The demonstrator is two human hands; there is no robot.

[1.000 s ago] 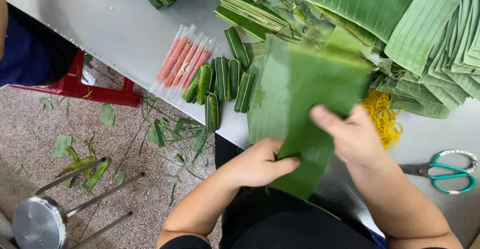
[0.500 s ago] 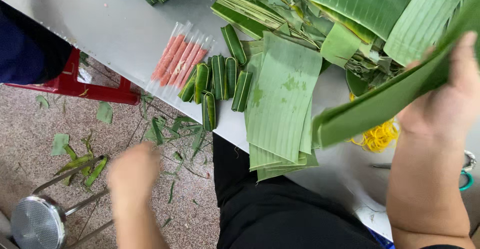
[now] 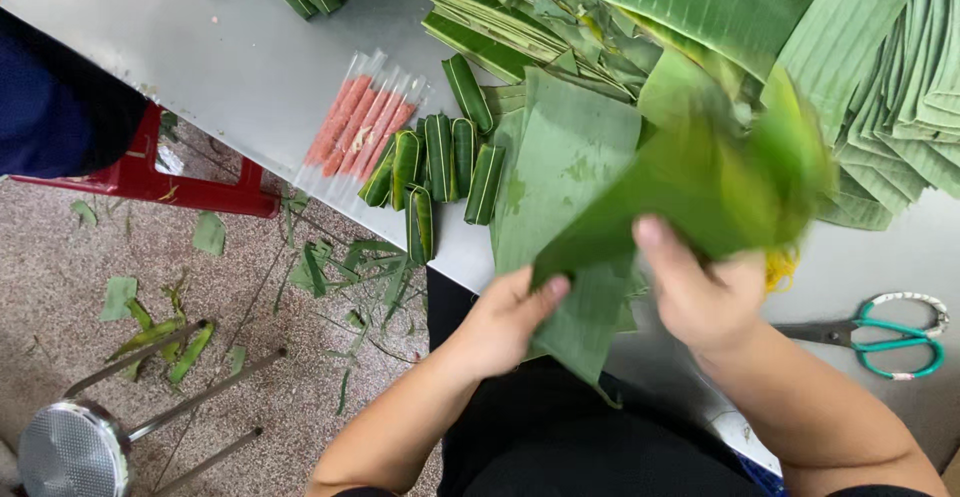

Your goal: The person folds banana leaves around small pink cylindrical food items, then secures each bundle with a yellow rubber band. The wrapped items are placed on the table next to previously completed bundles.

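a thin leaf strip, held at two ends

we hold a cut banana leaf strip (image 3: 690, 192) between both hands above the near edge of the grey table (image 3: 200, 67). our left hand (image 3: 505, 322) pinches the strip's lower corner, thumb on top and the other fingers curled underneath, so the leaf runs up and away from the fingertips. our right hand (image 3: 700, 297) is closed on the middle of the same strip, thumb pressed on the upper face; the part beyond those fingers is blurred, so it is probably swinging or folding, though we cannot say which.

we judge the strip very light, thin and limp: it bends under its own weight past the grip. it looks smooth and a little waxy, so it may slide between dry fingers, and it will likely split along the ribs if pulled sideways. the safest hold seems a flat pinch near the edges, with the pull along the grain.

just below our fingers lies a stack of similar cut leaves (image 3: 565, 172). to the left of our left fingertips are small wrapped leaf rolls (image 3: 440, 172) and, beyond them, pink sticks in clear wrappers (image 3: 360, 122). right of our right wrist lie green-handled scissors (image 3: 880, 337), and yellow rubber bands (image 3: 782, 267) peek out just behind the knuckles.
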